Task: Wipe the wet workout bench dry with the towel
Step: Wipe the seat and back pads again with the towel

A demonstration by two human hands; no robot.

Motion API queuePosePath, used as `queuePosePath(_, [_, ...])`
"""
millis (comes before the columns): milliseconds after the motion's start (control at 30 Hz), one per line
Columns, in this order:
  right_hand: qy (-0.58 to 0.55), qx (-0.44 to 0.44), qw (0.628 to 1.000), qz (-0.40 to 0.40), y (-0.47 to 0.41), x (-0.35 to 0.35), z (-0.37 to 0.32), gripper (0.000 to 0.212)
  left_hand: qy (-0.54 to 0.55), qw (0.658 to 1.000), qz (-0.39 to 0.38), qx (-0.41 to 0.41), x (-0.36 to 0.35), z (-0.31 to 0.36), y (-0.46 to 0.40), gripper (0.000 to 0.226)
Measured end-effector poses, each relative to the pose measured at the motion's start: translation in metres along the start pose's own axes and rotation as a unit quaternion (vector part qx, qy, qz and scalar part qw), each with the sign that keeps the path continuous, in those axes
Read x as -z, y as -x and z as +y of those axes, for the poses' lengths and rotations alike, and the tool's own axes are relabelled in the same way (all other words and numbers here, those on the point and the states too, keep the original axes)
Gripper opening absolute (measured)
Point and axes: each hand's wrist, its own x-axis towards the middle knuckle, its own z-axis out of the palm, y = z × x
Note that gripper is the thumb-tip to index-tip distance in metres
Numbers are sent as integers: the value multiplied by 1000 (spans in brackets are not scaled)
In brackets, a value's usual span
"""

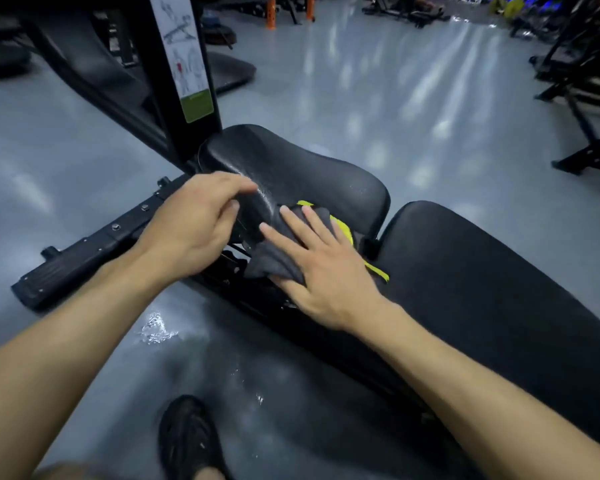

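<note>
Pressing flat, the right hand (pixel 323 268) holds the towel (pixel 278 258) against the bench (pixel 291 168).

Head cam, close, looks fwd and down over bench (pixel 291 168).

No legible text; only exercise diagrams on the upright post's instruction label (pixel 184 57), wording blurred.
</note>
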Motion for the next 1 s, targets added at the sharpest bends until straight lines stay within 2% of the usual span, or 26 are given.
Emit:
queuePosePath(67, [-54, -28, 998, 13, -25, 5, 43, 63, 6, 1000, -1, -4, -6, -5, -12, 38])
queuePosePath(133, [-104, -146, 984, 15, -62, 14, 98, 58, 17, 1000, 5, 6, -11, -10, -22, 38])
queuePosePath(200, [-128, -301, 945, 32, -93, 22, 140, 61, 23, 1000, 5, 9, -15, -12, -33, 38])
queuePosePath(233, [-124, -340, 932, 34, -102, 23, 145, 59, 26, 1000, 5, 4, -17, -12, -39, 38])
queuePosePath(267, [-114, -340, 933, 35, -107, 21, 143, 58, 28, 1000, 7, -2, -19, -14, -45, 38])
queuePosePath(333, [-91, -250, 964, 24, -98, 18, 115, 62, 27, 1000, 11, -9, -22, -20, -57, 37])
queuePosePath(400, [-62, -104, 993, 2, -65, 14, 66, 70, 21, 1000, 17, -9, -24, -26, -67, 38])
queuePosePath(467, [-44, 11, 999, -23, -35, 7, 36, 71, 16, 1000, 22, -10, -25, -34, -73, 39])
queuePosePath(533, [-93, 22, 995, -24, -41, 11, 50, 67, 10, 999, 30, -13, -24, -43, -78, 40])
queuePosePath(600, [-143, -68, 987, 4, -75, 13, 87, 62, 2, 999, 34, -13, -20, -51, -80, 40])
queuePosePath(667, [-145, -210, 966, 35, -116, 14, 130, 54, -9, 999, 34, -16, -15, -59, -78, 41])
queuePosePath(733, [-130, -356, 925, 16, -150, 15, 150, 53, -13, 999, 32, -24, -10, -67, -75, 40])
queuePosePath(767, [-117, -372, 921, 1, -162, 13, 145, 55, -12, 999, 30, -28, -7, -71, -74, 40])
queuePosePath(800, [-101, -346, 933, -2, -168, 12, 132, 56, -11, 999, 29, -30, -4, -74, -73, 40])
queuePosePath(900, [-67, -153, 986, 7, -159, 4, 49, 64, -8, 999, 39, -36, 5, -82, -70, 39])
queuePosePath(1000, [21, -20, 1000, 9, -111, -13, -26, 68, -4, 998, 46, -45, 11, -86, -66, 39])
